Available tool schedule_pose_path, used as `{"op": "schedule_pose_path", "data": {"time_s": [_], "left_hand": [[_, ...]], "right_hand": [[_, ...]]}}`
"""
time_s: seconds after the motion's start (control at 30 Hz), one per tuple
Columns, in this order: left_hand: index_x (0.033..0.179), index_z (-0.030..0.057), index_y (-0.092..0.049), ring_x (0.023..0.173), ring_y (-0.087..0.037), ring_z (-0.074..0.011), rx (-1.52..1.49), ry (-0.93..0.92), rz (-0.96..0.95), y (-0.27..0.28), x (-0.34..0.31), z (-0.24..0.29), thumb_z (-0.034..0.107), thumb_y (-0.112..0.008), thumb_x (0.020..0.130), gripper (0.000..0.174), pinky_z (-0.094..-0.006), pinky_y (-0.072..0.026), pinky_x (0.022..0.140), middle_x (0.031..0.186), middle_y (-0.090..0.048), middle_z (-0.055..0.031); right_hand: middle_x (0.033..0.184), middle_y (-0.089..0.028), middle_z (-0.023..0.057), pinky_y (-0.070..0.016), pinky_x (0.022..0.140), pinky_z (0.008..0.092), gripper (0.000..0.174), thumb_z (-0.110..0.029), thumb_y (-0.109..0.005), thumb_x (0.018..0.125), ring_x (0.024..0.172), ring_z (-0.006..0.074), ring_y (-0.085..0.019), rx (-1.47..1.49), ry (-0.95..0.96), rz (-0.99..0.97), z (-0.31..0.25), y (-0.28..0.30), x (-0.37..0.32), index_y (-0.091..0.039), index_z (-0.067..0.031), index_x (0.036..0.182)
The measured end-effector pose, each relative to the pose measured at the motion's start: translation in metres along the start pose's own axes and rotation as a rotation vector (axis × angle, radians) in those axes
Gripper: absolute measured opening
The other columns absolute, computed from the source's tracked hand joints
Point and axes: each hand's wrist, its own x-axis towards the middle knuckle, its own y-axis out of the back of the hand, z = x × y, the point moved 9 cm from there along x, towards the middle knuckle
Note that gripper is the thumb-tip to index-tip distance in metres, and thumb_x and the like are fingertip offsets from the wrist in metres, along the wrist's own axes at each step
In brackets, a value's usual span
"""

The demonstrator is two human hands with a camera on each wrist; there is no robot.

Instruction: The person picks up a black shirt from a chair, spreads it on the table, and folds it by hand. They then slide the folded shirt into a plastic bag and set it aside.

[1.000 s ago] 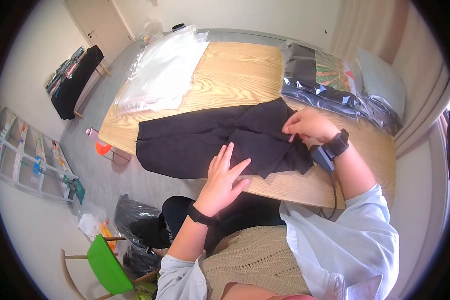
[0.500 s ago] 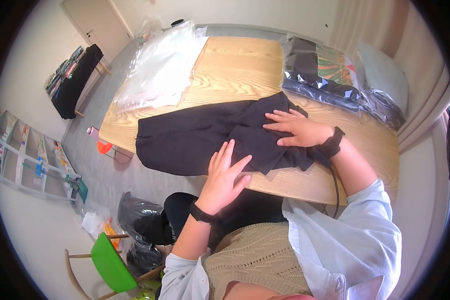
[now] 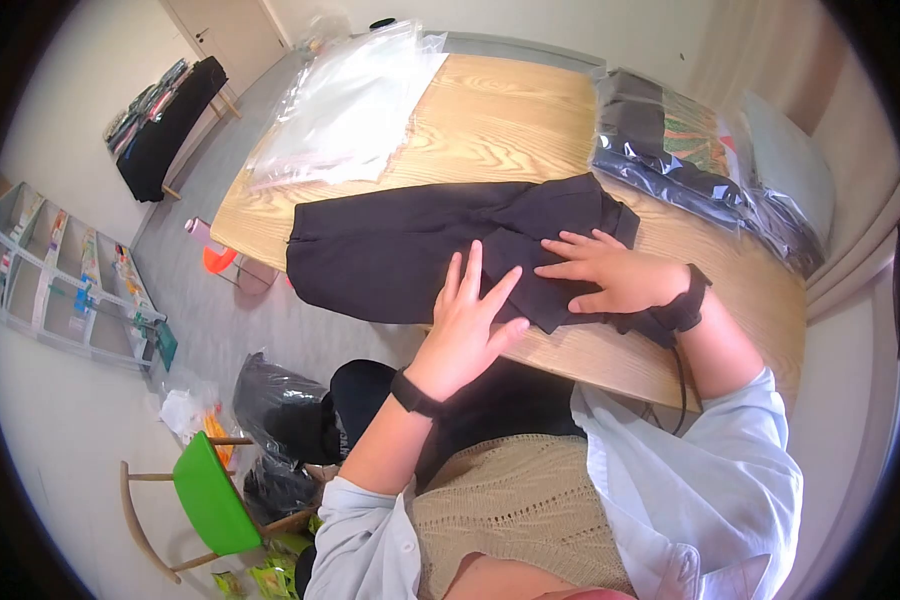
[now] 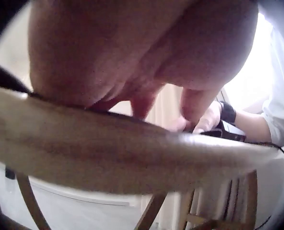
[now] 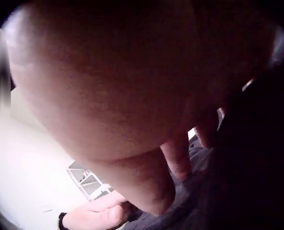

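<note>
A black garment (image 3: pixel 390 250) lies folded on the wooden table (image 3: pixel 500 110), its long part stretching left and its right end layered and uneven. My left hand (image 3: pixel 465 325) rests with spread fingers on the garment's near side. Flat on the folded right part lies my right hand (image 3: pixel 615 275), fingers spread and pointing left. In the left wrist view, the left hand (image 4: pixel 132 52) reaches over the table edge (image 4: pixel 108 148). The right wrist view has the right hand's (image 5: pixel 118 96) fingertips down on the dark cloth (image 5: pixel 190 196).
Clear plastic bags (image 3: pixel 350 110) lie stacked at the table's far left. Packed clothes in clear plastic (image 3: pixel 670 140) sit at the far right. A cable (image 3: pixel 682 390) hangs from the right wrist over the table edge. A green chair (image 3: pixel 215 495) stands on the floor at lower left.
My right hand let go of the garment's upper right part, which it was pinching, and spread flat on the cloth. The left hand stays on the near side. The head view has shifted slightly.
</note>
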Motion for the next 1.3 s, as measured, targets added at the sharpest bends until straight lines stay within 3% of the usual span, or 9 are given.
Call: {"op": "schedule_pose_path", "data": {"time_s": [0.13, 0.17, 0.23, 0.33, 0.6, 0.77, 1.0, 1.1, 1.3], "left_hand": [[0.126, 0.0139, -0.043, 0.124, -0.024, -0.0452, -0.097, 0.07, -0.022, 0.005, 0.012, -0.014, 0.026, -0.056, 0.082, 0.047, -0.0443, -0.0239, 0.102, 0.132, -0.024, -0.0334], [0.126, 0.0135, -0.043, 0.123, -0.028, -0.0431, -0.131, 0.065, -0.001, 0.012, 0.017, -0.015, 0.023, -0.055, 0.083, 0.046, -0.0436, -0.0251, 0.101, 0.131, -0.029, -0.0317], [0.125, 0.0135, -0.044, 0.119, -0.034, -0.0379, -0.199, 0.067, 0.023, 0.019, 0.025, -0.021, 0.02, -0.055, 0.082, 0.044, -0.041, -0.0286, 0.099, 0.127, -0.037, -0.0259], [0.121, 0.012, -0.048, 0.101, -0.049, -0.026, -0.238, 0.114, -0.043, 0.016, 0.037, -0.028, 0.013, -0.056, 0.081, 0.041, -0.031, -0.0395, 0.085, 0.111, -0.051, -0.016], [0.101, 0.0046, -0.06, 0.07, -0.052, -0.0098, -0.437, 0.087, 0.039, 0.015, 0.061, -0.037, 0.002, -0.057, 0.077, 0.024, -0.0238, -0.0425, 0.064, 0.086, -0.059, -0.004], [0.104, 0.0052, -0.058, 0.07, -0.052, -0.0088, -0.575, 0.397, -0.081, 0.004, 0.052, -0.052, 0.004, -0.058, 0.078, 0.026, -0.0251, -0.0447, 0.064, 0.088, -0.058, -0.0075], [0.117, 0.0096, -0.051, 0.098, -0.051, -0.0256, -0.221, 0.098, 0.036, 0.021, 0.031, -0.018, 0.01, -0.06, 0.079, 0.039, -0.0305, -0.0442, 0.08, 0.124, -0.039, -0.0174], [0.121, 0.0122, -0.048, 0.121, -0.036, -0.0334, -0.315, 0.052, -0.051, 0.019, 0.014, 0.001, 0.012, -0.06, 0.079, 0.043, -0.0369, -0.0359, 0.095, 0.135, -0.029, -0.0196], [0.123, 0.0146, -0.047, 0.126, -0.026, -0.0364, -0.218, -0.08, -0.08, -0.006, 0.0, 0.006, 0.016, -0.061, 0.08, 0.046, -0.0404, -0.0267, 0.101, 0.139, -0.02, -0.0218]], "right_hand": [[0.126, -0.045, 0.0171, -0.0325, 0.097, 0.0382, 0.035, -0.018, -0.06, 0.079, 0.118, 0.0298, -0.041, 0.27, -0.009, 0.151, 0.014, 0.033, -0.006, -0.056, -0.0097, 0.113], [0.105, -0.059, 0.0146, -0.0428, 0.084, 0.0299, 0.026, -0.011, -0.061, 0.077, 0.097, 0.023, -0.056, 0.293, 0.061, 0.323, 0.017, 0.05, -0.01, -0.06, -0.0039, 0.101], [0.089, -0.062, 0.0094, -0.0455, 0.076, 0.0278, 0.02, -0.01, -0.061, 0.076, 0.084, 0.0161, -0.058, 0.573, -0.281, 0.287, 0.051, 0.054, -0.022, -0.06, -0.0011, 0.095], [0.081, -0.062, 0.0054, -0.045, 0.067, 0.0259, 0.016, -0.013, -0.063, 0.075, 0.075, 0.0128, -0.057, 0.443, -0.474, 0.295, 0.074, 0.058, -0.034, -0.061, -0.001, 0.086], [0.076, -0.058, 0.0037, -0.0436, 0.068, 0.026, 0.023, -0.014, -0.069, 0.071, 0.073, 0.0122, -0.054, 0.417, -0.37, 0.097, 0.074, 0.027, -0.021, -0.058, -0.0005, 0.086], [0.075, -0.058, 0.005, -0.0434, 0.066, 0.0266, 0.022, -0.014, -0.069, 0.07, 0.074, 0.0124, -0.054, 0.502, -0.328, 0.32, 0.088, 0.04, -0.022, -0.056, 0.0002, 0.081], [0.069, -0.059, 0.0078, -0.0453, 0.053, 0.0263, 0.03, -0.03, -0.06, 0.079, 0.061, 0.0142, -0.055, 0.269, -0.81, 0.208, 0.077, 0.056, -0.068, -0.059, 0.0007, 0.078], [0.065, -0.058, 0.0054, -0.0437, 0.046, 0.0272, 0.032, -0.03, -0.059, 0.08, 0.055, 0.0133, -0.053, 0.303, -0.831, 0.145, 0.074, 0.033, -0.085, -0.061, 0.0013, 0.076], [0.062, -0.055, 0.0027, -0.0416, 0.053, 0.0239, 0.026, -0.024, -0.061, 0.079, 0.059, 0.011, -0.056, 0.71, -0.748, 0.259, 0.058, -0.009, -0.098, -0.059, 0.0012, 0.074]]}}
